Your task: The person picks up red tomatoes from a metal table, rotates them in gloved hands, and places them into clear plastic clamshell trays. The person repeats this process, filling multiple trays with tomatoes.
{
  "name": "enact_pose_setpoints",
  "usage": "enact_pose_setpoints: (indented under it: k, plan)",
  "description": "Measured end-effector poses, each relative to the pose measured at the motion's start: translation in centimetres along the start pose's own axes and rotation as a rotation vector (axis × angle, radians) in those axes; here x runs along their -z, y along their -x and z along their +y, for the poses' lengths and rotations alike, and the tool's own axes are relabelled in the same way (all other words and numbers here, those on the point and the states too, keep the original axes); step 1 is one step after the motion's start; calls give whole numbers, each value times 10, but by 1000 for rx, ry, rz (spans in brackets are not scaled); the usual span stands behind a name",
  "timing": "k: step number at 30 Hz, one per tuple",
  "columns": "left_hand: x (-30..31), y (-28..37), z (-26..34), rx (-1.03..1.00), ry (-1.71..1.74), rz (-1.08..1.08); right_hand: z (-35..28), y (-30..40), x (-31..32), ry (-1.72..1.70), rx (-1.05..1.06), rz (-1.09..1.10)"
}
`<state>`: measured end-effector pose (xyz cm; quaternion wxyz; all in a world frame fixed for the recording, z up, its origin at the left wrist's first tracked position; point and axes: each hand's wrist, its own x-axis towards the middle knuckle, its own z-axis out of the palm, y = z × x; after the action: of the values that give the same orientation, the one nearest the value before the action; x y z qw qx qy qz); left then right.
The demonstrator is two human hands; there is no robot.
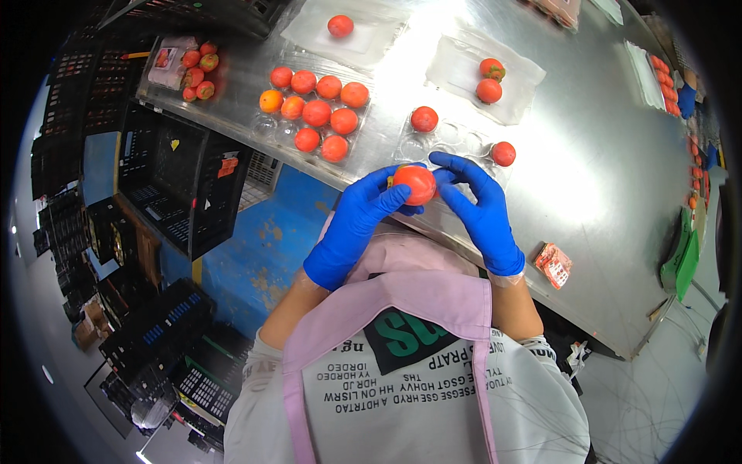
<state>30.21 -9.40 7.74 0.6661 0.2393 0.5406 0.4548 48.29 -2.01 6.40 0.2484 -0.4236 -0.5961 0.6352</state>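
My left hand (pixel 371 203), in a blue glove, holds an orange-red persimmon (pixel 414 185) above the table's near edge, its leafy cap turned left. Beside the fruit, my right hand (pixel 478 200), gloved alike, has its fingers apart. A small patch of red shows behind those fingertips; I cannot tell what it belongs to. Below and beyond my hands lies a clear plastic tray (pixel 449 132) with round cups, partly hidden. One persimmon (pixel 424 119) sits at its far left, another (pixel 503 153) at its right. A second clear tray (pixel 265 124) on the left carries several persimmons (pixel 317 113).
Two persimmons (pixel 489 91) rest on a white foam sheet (pixel 516 104), one (pixel 340 26) on another. More fruit (pixel 194 76) lies far left on the metal table (pixel 585 249). Printed cards (pixel 553 265) lie at right. Black crates (pixel 168 180) stand left; another person's gloved hand (pixel 687 100) shows far right.
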Motion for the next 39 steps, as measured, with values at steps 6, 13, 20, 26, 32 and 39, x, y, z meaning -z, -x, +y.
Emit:
enact_pose_setpoints:
  k: [6, 13, 20, 26, 32, 39]
  plan:
    - [25, 1, 9, 86, 133, -36, -13, 0, -19, 282, 308, 8]
    - [71, -6, 26, 153, -81, -105, -19, -14, -74, 513, 296, 121]
    - [138, -13, 32, 138, -105, -62, -18, -53, -128, 496, 243, 116]
    - [232, -21, 39, -20, -68, 204, -16, -101, -174, 781, 384, 159]
    - [270, -22, 56, -66, -74, 296, 3, -132, -208, 1065, 494, 104]
    - [280, -30, 61, -38, -22, 248, 4, -138, -222, 1179, 431, 101]
